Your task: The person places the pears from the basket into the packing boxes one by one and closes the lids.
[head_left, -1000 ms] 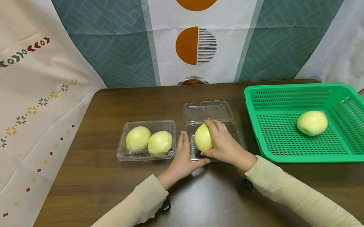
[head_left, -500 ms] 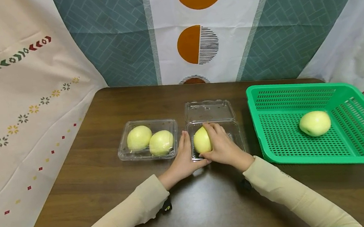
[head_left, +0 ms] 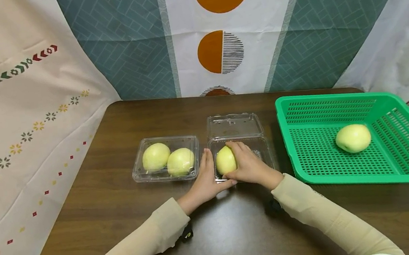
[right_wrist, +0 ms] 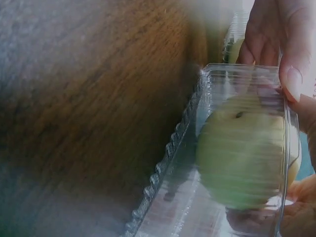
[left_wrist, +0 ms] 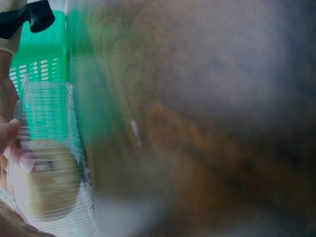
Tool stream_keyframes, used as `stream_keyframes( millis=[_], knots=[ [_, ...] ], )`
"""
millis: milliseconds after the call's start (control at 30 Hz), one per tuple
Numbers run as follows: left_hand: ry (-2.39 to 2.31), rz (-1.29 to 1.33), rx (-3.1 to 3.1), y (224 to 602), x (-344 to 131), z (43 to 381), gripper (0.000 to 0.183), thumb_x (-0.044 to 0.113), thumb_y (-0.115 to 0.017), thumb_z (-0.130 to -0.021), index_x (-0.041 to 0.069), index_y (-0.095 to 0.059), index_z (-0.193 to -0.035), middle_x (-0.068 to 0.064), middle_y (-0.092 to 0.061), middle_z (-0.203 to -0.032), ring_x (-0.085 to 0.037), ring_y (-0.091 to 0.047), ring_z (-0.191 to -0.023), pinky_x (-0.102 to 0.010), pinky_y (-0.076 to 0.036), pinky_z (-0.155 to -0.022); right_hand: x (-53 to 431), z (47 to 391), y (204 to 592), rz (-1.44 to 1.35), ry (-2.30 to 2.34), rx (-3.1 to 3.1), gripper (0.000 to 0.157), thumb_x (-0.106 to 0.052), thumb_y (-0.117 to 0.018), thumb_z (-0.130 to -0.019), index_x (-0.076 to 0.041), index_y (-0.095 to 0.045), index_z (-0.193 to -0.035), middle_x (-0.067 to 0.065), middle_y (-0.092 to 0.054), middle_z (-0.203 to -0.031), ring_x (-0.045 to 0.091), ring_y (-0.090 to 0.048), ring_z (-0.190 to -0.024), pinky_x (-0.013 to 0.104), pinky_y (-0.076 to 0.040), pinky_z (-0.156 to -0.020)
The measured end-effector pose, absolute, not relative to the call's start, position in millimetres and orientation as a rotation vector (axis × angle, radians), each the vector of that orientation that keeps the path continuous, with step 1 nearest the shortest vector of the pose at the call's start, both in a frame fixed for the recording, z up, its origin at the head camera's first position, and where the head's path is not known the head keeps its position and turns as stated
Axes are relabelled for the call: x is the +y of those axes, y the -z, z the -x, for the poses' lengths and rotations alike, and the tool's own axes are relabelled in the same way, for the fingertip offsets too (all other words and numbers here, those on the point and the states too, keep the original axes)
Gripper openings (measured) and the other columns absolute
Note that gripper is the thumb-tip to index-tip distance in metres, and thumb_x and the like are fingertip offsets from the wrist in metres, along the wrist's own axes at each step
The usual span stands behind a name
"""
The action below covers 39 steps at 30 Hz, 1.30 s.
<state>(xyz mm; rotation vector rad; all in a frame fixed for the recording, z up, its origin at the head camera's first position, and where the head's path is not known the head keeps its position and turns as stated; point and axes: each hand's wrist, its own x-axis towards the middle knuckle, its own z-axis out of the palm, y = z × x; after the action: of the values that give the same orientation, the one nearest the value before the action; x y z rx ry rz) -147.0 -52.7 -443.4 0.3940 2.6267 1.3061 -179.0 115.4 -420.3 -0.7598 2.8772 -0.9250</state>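
Note:
My right hand (head_left: pixel 249 165) curls its fingers and thumb round a pale yellow-green apple (head_left: pixel 225 160), inside the left half of an open clear plastic clamshell box (head_left: pixel 271 157). The box's lid (head_left: pixel 233 126) lies folded back. My left hand (head_left: pixel 204 180) rests at the box's left front corner, its straight fingers along the left wall and its thumb by the front. Through the clear wall the apple (right_wrist: pixel 242 153) shows in the right wrist view, a dark dimple near its top. The left wrist view also shows the apple (left_wrist: pixel 52 182) behind the ribbed wall.
Left of the open box stands a closed clear clamshell (head_left: pixel 139 176) holding two apples. At the right is a green perforated basket (head_left: pixel 298 175) with one apple (head_left: pixel 353 138) in it. All stand on a brown wooden table (head_left: pixel 98 225), with patterned cloth hanging behind.
The right hand and its apple have moved slightly left and lower, toward the left wall of the open box. The left hand stays at the box's corner.

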Motion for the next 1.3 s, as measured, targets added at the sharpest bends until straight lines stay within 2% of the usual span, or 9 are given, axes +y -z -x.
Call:
stream_keyframes(
  millis=[733, 1300],
  knots=[
    [-1.305, -0.404, 2.613, 441.9, -51.9, 146.0, 0.115, 0.038, -0.077, -0.079, -0.007, 0.003, -0.149, -0.025, 0.008, -0.157, -0.037, 0.005, -0.145, -0.054, -0.016, -0.115, 114.9, 181.7, 417.3, 0.737, 0.872, 2.770, 0.093, -0.028, -0.083, -0.070, 0.001, -0.034, -0.144, 0.027, -0.044, -0.135, 0.042, -0.047, -0.117, 0.054, -0.048, -0.089],
    [-1.302, -0.405, 2.619, 441.5, -55.2, 146.0, 0.117, 0.038, -0.077, -0.078, -0.007, 0.004, -0.149, -0.024, 0.008, -0.157, -0.037, 0.005, -0.145, -0.056, -0.017, -0.114, 112.9, 176.5, 414.4, 0.683, 0.907, 2.829, 0.091, -0.034, -0.082, -0.072, -0.003, -0.036, -0.144, 0.024, -0.041, -0.138, 0.040, -0.042, -0.119, 0.055, -0.047, -0.089]
  ],
)
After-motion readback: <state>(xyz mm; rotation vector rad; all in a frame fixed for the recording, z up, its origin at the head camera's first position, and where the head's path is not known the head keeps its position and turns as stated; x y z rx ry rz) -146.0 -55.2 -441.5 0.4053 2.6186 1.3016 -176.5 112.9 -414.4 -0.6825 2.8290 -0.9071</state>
